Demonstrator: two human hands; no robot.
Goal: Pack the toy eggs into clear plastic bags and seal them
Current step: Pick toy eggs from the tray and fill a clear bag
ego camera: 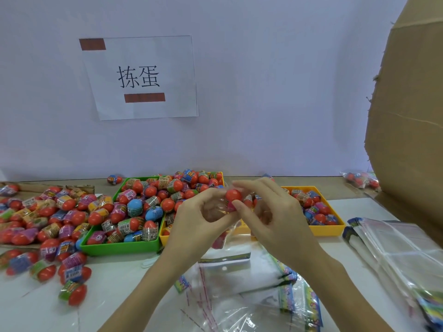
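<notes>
Right now both hands work together above the counter [347,279]: the left hand [203,219] pinches the mouth of a clear plastic bag [230,238], and the right hand [268,209] grips a red-topped toy egg [233,195] at that opening. The film is slack and hard to see, so the egg could catch the lip and slip outside, most likely dropping into the yellow plastic tray [323,232] or rolling among the loose eggs heaped on the left [48,212]. An egg already seems to hang in the bag's lower part; a loosened pinch would spill it. Room is tight: the green plastic tray [119,248] sits just left, flat spare bags [239,295] lie underneath, and a brown cardboard box [407,116] walls the right.
</notes>
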